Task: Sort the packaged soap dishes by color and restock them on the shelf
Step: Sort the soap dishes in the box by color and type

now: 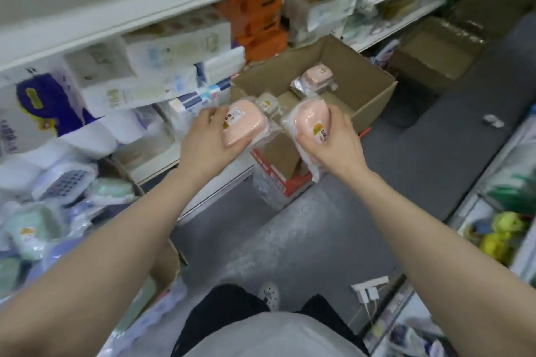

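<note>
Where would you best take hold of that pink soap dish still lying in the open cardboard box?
Probably across its two long sides, coming down from above. The pink soap dish lies flat on other packets in the cardboard box, its rounded lid facing up, and the box is open on top. Its wrapper looks loose and slippery, so grip the hard shell. Both the left hand and right hand already hold a packet.

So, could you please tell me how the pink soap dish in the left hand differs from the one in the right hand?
The left hand holds its pink soap dish lying fairly flat, broad top showing, label at the far end. The right hand holds its pink soap dish tipped more on edge, label nearer the thumb, loose wrapper trailing below. Both are pink, plastic-wrapped and held above the cardboard box.
</note>
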A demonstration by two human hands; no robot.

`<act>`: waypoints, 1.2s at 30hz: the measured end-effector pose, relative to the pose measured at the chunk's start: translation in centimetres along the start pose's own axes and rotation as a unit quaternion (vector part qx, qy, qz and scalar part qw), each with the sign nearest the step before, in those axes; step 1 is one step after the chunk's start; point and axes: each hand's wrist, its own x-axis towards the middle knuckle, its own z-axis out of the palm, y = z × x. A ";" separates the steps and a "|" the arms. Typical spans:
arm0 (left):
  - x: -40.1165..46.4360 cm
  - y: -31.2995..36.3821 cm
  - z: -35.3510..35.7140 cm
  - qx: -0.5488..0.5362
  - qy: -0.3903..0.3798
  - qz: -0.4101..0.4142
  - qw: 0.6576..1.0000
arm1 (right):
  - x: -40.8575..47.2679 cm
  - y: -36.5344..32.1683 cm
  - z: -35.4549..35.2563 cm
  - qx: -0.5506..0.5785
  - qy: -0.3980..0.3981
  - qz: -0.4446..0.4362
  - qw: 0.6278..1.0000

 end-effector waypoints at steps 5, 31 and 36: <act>5.1 3.2 3.6 0.001 -0.037 0.016 0.999 | 4.5 4.2 -1.4 0.009 0.002 0.019 1.000; 25.6 7.6 18.6 0.046 -0.115 -0.090 0.988 | 36.6 22.0 3.9 -0.214 -0.234 -0.068 0.946; 23.8 10.9 23.1 0.037 -0.133 -0.177 0.975 | 41.1 27.4 7.4 -0.357 -0.397 -0.212 0.818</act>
